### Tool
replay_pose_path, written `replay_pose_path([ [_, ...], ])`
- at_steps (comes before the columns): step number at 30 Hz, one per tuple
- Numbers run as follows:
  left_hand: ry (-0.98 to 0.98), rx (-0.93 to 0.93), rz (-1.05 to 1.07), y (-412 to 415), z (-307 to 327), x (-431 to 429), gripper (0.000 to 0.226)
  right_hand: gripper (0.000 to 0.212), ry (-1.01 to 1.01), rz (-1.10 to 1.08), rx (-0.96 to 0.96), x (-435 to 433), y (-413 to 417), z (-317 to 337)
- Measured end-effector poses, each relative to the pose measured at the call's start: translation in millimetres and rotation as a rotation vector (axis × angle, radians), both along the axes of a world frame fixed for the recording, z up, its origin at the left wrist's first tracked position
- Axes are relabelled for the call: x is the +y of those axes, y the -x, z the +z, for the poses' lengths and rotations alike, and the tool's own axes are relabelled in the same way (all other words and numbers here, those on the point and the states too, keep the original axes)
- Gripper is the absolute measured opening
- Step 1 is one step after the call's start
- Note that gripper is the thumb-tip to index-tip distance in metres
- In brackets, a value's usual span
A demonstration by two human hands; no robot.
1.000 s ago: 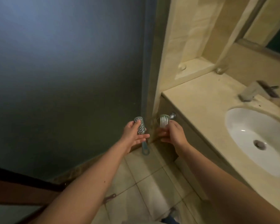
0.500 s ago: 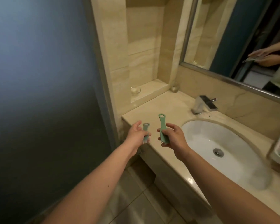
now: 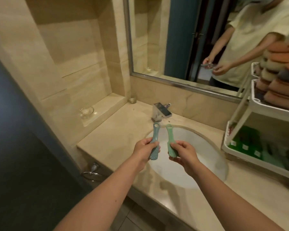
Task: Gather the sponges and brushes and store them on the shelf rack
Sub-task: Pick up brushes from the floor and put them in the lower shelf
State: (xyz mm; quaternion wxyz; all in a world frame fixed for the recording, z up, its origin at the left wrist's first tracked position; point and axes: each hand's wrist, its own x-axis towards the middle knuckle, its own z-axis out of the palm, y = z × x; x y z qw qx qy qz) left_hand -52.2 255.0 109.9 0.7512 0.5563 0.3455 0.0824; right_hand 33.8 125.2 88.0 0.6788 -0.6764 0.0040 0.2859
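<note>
Each hand was clamped on a brush above the sink (image 3: pixel 202 157). The left hand (image 3: pixel 144 150) gripped the blue brush (image 3: pixel 154 139) and the right hand (image 3: pixel 183 153) the green brush (image 3: pixel 170 139), handles pointing away. The shelf rack (image 3: pixel 264 106) stood well to the right on the tabletop (image 3: pixel 117 130). Both brushes were best carried across level and laid flat on a tier.

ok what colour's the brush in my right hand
Light green brush in the right hand, beside the teal brush in the left hand; head view shows it best.
</note>
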Motion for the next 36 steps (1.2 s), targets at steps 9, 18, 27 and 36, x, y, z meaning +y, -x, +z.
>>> replay_pose_path([
  [9,0.083,0.077,-0.292,-78,-20,-35,0.014,0.010,-0.015,-0.298,0.026,-49,-36,-9],
  [18,-0.090,0.194,-0.635,-140,-25,-98,0.017,0.017,0.127,-0.706,0.041,-106,-47,-7],
  [27,-0.012,0.266,-0.861,-173,-15,-180,0.015,0.022,0.150,-0.923,0.119,-194,-63,-6],
  [36,0.120,0.209,-0.781,-250,-20,-262,0.012,0.025,0.346,-0.854,-0.041,-274,-153,-14],
])
